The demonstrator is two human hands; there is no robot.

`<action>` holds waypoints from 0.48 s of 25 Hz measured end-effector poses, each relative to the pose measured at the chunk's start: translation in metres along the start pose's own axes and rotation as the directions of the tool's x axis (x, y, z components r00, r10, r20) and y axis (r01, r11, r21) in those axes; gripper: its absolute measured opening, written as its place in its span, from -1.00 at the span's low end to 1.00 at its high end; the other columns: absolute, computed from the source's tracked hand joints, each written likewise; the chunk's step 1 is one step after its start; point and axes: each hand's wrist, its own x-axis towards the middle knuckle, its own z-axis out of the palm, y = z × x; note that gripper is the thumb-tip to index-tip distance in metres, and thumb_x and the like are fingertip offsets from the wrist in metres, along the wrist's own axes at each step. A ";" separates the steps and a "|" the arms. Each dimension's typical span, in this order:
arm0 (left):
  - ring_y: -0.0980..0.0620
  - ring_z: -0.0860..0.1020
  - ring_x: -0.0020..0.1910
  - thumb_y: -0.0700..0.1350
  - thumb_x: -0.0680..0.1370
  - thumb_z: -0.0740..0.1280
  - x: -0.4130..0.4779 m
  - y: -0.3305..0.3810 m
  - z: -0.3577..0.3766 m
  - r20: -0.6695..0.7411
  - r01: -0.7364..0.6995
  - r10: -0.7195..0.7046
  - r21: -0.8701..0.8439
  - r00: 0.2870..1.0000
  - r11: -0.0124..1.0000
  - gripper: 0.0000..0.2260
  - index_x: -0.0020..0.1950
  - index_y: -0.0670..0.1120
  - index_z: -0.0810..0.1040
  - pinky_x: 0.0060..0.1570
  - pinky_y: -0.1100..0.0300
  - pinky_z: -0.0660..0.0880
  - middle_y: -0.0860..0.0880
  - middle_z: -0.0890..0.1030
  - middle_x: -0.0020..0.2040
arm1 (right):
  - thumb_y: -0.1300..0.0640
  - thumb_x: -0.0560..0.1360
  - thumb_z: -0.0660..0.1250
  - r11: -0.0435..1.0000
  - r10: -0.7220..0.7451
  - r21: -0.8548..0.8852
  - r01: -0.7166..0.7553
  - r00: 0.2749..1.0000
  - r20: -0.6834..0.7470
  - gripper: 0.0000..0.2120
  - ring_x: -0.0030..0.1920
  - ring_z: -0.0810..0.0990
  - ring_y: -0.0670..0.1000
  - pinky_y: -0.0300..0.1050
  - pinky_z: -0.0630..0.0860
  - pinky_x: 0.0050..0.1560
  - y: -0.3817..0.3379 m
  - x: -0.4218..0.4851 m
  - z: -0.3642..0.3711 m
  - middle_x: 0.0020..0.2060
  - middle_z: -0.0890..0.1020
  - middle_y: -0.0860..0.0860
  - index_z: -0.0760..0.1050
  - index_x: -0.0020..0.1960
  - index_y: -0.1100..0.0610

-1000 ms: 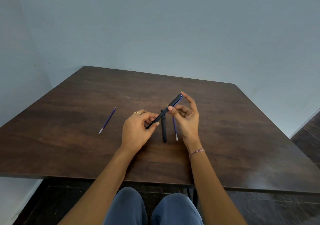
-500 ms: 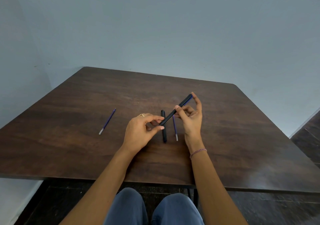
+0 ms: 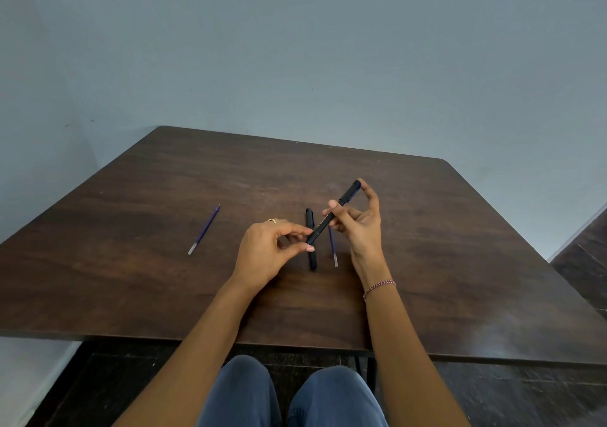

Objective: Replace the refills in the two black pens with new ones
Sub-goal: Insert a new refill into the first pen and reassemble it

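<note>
A black pen (image 3: 333, 214) is held slanted above the dark wooden table (image 3: 131, 278), its far end up to the right. My right hand (image 3: 359, 226) grips its middle and upper part. My left hand (image 3: 272, 249) pinches its lower end between thumb and forefinger. Beneath them a second black pen (image 3: 311, 259) lies on the table, pointing away from me. Just right of it lies a blue refill (image 3: 333, 250), partly hidden by the held pen. Another blue refill (image 3: 204, 229) lies apart at the left.
The table's near edge (image 3: 295, 344) runs just above my knees. A pale blue wall stands behind the far edge and along the left side. Dark floor shows at the right.
The held pen has slid up and to the right with my right hand. The blue refill tip that stuck out of its far end a second ago no longer shows.
</note>
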 end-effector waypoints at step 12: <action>0.21 0.58 -0.22 -0.12 0.28 0.57 0.001 0.002 -0.002 0.178 -0.008 0.012 -0.022 0.984 1.000 -0.80 -0.14 0.02 0.67 -0.23 0.41 0.47 0.15 0.62 -0.28 | 0.37 0.46 0.36 0.996 0.075 0.030 -0.080 0.986 0.147 -0.43 -0.33 0.60 -0.03 -0.26 0.54 -0.24 0.007 0.004 -0.009 -0.41 0.65 0.02 0.23 0.24 -0.12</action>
